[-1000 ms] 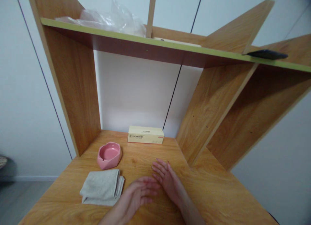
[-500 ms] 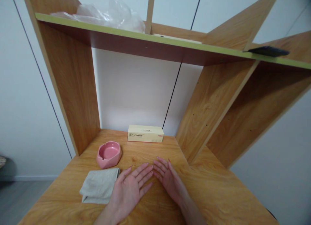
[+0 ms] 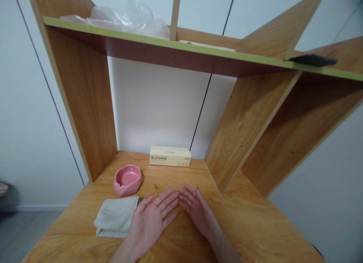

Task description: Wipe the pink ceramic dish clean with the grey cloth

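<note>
My left hand (image 3: 150, 221) is palm up over the wooden desk, fingers spread, with nothing in it. Beside it, my right hand (image 3: 198, 212) is also open and bare, its palm turned inward and its fingertips close to those of the left. A folded grey cloth (image 3: 116, 217) lies just left of my left hand, which overlaps its right edge in view. Behind the cloth sits a pink faceted ashtray (image 3: 128, 181), its bowl facing up. Farther back, a long cream-coloured box (image 3: 170, 157) with dark printed characters stands near the wall.
The desk (image 3: 261, 232) has an upright side panel (image 3: 82, 92) on the left and a divider (image 3: 249, 123) on the right. Overhead runs a shelf (image 3: 170, 45) bearing a clear plastic bag (image 3: 127, 21) and a dark flat object (image 3: 313, 60).
Both hands keep nearly the same place and open pose. The cloth, ashtray and box have not moved; only the view shifts very slightly.
</note>
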### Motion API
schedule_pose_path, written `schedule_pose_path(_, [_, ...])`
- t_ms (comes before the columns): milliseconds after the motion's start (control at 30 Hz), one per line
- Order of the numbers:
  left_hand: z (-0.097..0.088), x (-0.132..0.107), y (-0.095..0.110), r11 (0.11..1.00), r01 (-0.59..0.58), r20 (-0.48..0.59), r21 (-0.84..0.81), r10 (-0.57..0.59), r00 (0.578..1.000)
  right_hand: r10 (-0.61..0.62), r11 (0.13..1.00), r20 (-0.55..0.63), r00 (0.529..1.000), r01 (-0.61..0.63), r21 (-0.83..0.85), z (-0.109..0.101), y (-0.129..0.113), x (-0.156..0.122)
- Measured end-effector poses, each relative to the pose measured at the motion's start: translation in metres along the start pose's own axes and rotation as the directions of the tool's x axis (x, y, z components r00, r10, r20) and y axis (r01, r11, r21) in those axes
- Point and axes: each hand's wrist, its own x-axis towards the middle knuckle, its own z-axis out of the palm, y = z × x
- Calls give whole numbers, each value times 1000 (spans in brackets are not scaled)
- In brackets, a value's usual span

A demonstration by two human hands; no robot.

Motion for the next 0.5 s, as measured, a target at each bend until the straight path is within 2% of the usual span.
schedule_pose_path(200, [2, 0, 0, 1000, 5, -12, 11, -5, 1000, 11, 1000, 0, 1000, -11, -13, 0, 0, 0])
schedule_pose_path(433, [9, -2, -1, 1000, 5, -102, 28, -2, 995, 20, 999, -4, 1000, -21, -30, 0, 0, 0])
schedule_pose_path(500, [7, -1, -5, 997, 19, -134, 81, -8, 991, 8, 999, -12, 1000, -8, -47, 1, 2, 0])
